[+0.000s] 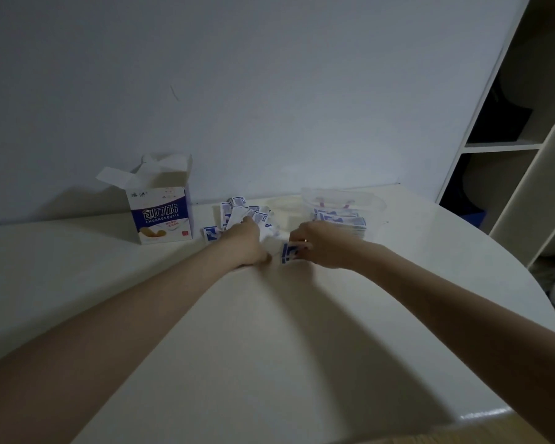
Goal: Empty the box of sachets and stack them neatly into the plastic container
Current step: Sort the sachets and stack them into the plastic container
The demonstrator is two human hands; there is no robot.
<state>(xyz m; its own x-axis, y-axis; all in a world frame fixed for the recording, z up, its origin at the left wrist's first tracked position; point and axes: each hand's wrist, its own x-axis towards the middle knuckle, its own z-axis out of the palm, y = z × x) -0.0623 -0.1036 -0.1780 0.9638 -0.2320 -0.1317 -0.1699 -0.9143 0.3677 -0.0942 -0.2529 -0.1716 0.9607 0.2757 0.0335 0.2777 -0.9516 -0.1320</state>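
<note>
A blue and white box [162, 216] stands open at the back left of the table, its flaps up. Loose blue-and-white sachets [237, 211] lie scattered beside it. My left hand [245, 243] rests among them, fingers curled over some white sachets. My right hand [314, 246] pinches a small bunch of sachets [289, 252] between the two hands. Behind it stands the clear plastic container [370, 203], with a stack of sachets [342, 219] inside.
The white table [269, 331] has a curved right edge. A pale lid-like sheet [284, 208] lies between the loose sachets and the container. A wall runs behind, and open shelves [507, 145] stand at the right.
</note>
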